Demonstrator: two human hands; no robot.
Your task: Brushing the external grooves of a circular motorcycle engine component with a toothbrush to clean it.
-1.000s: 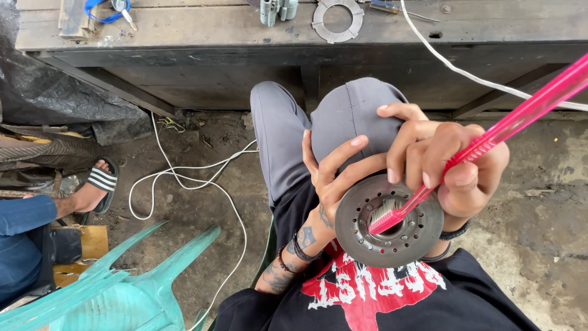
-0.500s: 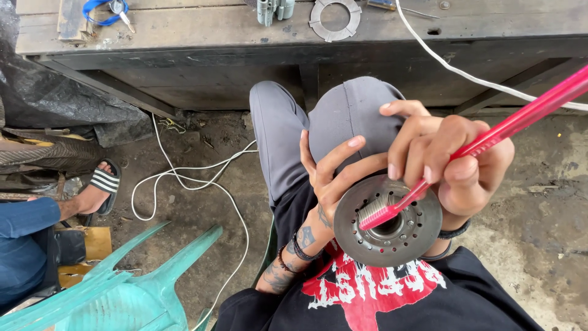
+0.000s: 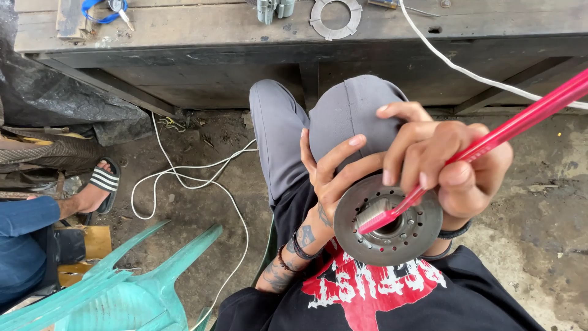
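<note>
My left hand (image 3: 334, 168) grips a round dark metal disc (image 3: 392, 236) with a ring of small holes, held in front of my chest above my grey-trousered knees. My right hand (image 3: 447, 162) holds a red toothbrush (image 3: 490, 138) whose long handle runs up to the right edge. The brush's bristled head rests against the disc near its centre hole. Fingers of both hands cover the disc's upper edge.
A weathered wooden bench (image 3: 214, 27) spans the top, carrying a flat metal ring plate (image 3: 335, 17), small parts and a blue-handled tool (image 3: 101, 7). White cables (image 3: 202, 178) trail over the dirt floor. A teal plastic chair (image 3: 116, 288) stands lower left, beside another person's sandalled foot (image 3: 98, 187).
The disc and brush have stayed close to my chest; the brush head has shifted slightly across the disc's face near the centre hole.
</note>
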